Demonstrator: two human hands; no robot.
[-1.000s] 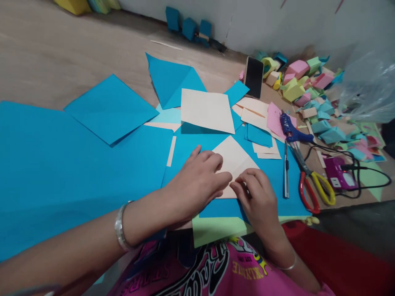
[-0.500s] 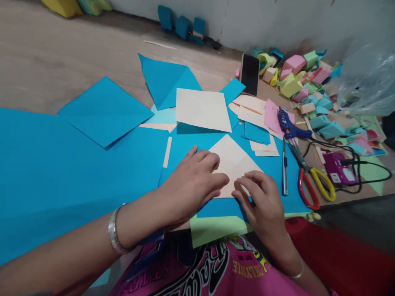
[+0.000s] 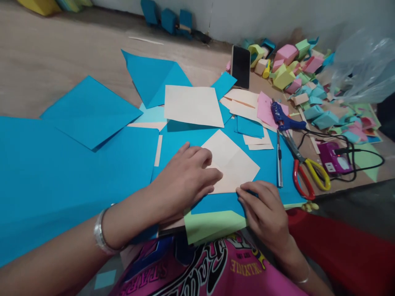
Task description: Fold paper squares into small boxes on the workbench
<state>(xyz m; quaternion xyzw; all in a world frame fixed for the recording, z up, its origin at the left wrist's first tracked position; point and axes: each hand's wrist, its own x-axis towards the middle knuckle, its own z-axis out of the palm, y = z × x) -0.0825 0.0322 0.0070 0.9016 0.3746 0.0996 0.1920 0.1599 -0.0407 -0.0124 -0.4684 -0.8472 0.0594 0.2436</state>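
A cream sheet of paper (image 3: 232, 162), with its lower part folded, lies on the blue sheets in front of me. My left hand (image 3: 188, 172) rests on its left side with the fingers curled, pressing it down and covering that corner. At the bottom edge, near the right end, my right hand (image 3: 263, 209) pinches the paper between thumb and fingertips. Just beyond is another cream sheet (image 3: 193, 105), flat and slightly raised at its near edge. A green sheet (image 3: 212, 226) sticks out at the table's near edge, below my hands.
To the right lie a utility knife (image 3: 279, 162), scissors (image 3: 304, 168), a blue glue gun (image 3: 282, 117) and a purple power socket (image 3: 335, 158) with cords. A phone (image 3: 240, 68) leans near piled folded paper pieces (image 3: 296, 70). Blue sheets (image 3: 77, 164) cover the left side.
My right hand has moved slightly right and down along the paper's bottom edge, and its fingers have closed together. My left hand stays on the paper. The whole view has shifted a little.
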